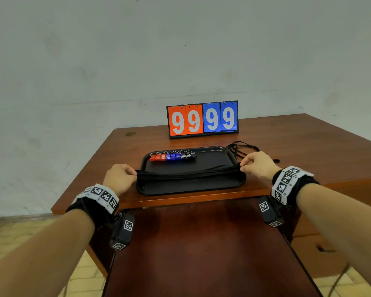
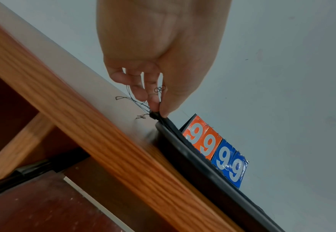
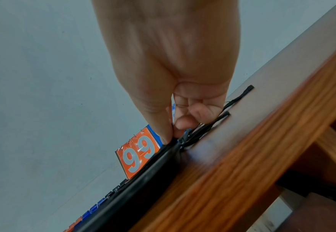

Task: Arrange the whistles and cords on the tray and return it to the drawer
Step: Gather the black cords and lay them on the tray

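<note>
A black tray [image 1: 191,186] lies near the front edge of the wooden table [image 1: 287,142]. A row of red, blue and black whistles [image 1: 172,156] with key rings lines the tray's far side. A bundle of black cords [image 1: 189,171] stretches across the tray's middle. My left hand [image 1: 121,175] pinches the bundle's left end [image 2: 156,115]; thin thread loops stick out there. My right hand [image 1: 256,163] pinches its right end [image 3: 175,140]. More loose black cords [image 1: 242,147] lie on the table beyond the tray's right corner.
A flip scoreboard [image 1: 202,120] showing 99 in orange and 99 in blue stands behind the tray near the grey wall. Below the table's front edge a dark red-brown surface [image 1: 197,254] extends toward me. Tiled floor shows at both sides.
</note>
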The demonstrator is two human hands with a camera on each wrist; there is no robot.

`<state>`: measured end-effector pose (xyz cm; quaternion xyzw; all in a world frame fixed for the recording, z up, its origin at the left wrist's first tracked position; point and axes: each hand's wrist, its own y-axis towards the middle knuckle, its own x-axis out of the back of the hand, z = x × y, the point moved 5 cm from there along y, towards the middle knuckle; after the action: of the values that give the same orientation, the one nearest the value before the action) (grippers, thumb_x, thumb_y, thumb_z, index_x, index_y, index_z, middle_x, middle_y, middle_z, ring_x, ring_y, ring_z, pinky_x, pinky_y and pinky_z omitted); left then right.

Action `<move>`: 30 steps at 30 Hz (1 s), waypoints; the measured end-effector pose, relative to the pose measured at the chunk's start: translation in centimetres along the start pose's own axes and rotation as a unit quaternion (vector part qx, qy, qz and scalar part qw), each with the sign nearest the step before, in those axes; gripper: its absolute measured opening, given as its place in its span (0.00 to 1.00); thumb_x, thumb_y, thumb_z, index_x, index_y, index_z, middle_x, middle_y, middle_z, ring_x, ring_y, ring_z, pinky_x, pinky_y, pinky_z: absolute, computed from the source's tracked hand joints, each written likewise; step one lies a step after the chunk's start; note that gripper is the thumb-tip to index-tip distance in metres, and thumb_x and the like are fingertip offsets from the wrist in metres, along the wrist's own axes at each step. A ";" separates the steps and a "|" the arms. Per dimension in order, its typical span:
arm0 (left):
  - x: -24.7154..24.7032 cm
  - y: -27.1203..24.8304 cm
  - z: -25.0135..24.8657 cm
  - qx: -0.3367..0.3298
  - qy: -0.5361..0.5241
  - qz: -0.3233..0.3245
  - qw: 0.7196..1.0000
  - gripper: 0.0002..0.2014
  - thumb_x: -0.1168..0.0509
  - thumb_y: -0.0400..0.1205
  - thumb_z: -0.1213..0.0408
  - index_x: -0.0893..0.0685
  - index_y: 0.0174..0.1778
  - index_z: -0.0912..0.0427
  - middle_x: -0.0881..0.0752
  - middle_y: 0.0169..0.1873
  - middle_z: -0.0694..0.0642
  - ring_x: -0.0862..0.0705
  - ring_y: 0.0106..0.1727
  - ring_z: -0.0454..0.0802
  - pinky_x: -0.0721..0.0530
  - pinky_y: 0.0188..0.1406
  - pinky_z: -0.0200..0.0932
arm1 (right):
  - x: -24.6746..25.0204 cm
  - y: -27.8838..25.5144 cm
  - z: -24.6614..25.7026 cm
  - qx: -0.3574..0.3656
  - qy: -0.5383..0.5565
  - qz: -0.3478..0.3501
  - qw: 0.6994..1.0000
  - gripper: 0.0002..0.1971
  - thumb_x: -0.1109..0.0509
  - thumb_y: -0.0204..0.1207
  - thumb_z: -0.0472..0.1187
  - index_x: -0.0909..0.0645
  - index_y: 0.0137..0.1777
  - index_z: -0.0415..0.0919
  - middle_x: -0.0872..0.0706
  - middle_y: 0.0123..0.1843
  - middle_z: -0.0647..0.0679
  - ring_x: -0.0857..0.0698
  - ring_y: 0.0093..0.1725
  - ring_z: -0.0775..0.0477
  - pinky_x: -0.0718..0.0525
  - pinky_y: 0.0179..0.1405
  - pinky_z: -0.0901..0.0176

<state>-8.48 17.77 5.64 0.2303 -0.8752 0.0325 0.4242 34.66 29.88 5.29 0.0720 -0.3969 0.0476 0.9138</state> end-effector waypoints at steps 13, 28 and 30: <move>-0.4 0.4 0.2 -0.004 0.035 -0.011 0.999 0.04 0.27 0.77 0.62 0.14 0.40 0.47 0.12 0.43 0.50 0.14 0.49 0.53 0.17 0.51 0.46 | -0.6 -0.5 0.1 0.007 0.016 -0.006 1.000 0.04 0.19 0.69 0.39 0.12 0.39 0.45 0.13 0.40 0.53 0.16 0.43 0.56 0.22 0.43 0.63; -1.3 -1.3 -7.8 -0.048 0.036 -0.030 0.998 0.07 0.31 0.75 0.57 0.18 0.37 0.37 0.12 0.50 0.50 0.17 0.57 0.57 0.15 0.59 0.58 | 3.4 -1.9 -0.1 -0.013 0.050 -0.049 0.997 0.05 0.31 0.81 0.39 0.14 0.48 0.45 0.15 0.44 0.53 0.16 0.34 0.54 0.24 0.27 0.69; -2.8 -1.3 -9.8 -0.064 0.023 -0.011 0.998 0.07 0.32 0.75 0.57 0.19 0.35 0.37 0.13 0.50 0.49 0.16 0.56 0.56 0.15 0.58 0.58 | 4.2 -1.8 -0.7 -0.021 0.050 -0.055 0.997 0.05 0.32 0.81 0.38 0.15 0.47 0.46 0.15 0.41 0.53 0.16 0.32 0.55 0.25 0.25 0.71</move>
<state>0.69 20.17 9.54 0.2110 -0.8632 -0.0233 0.4581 38.26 28.31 7.71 0.0722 -0.3471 -0.0074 0.9350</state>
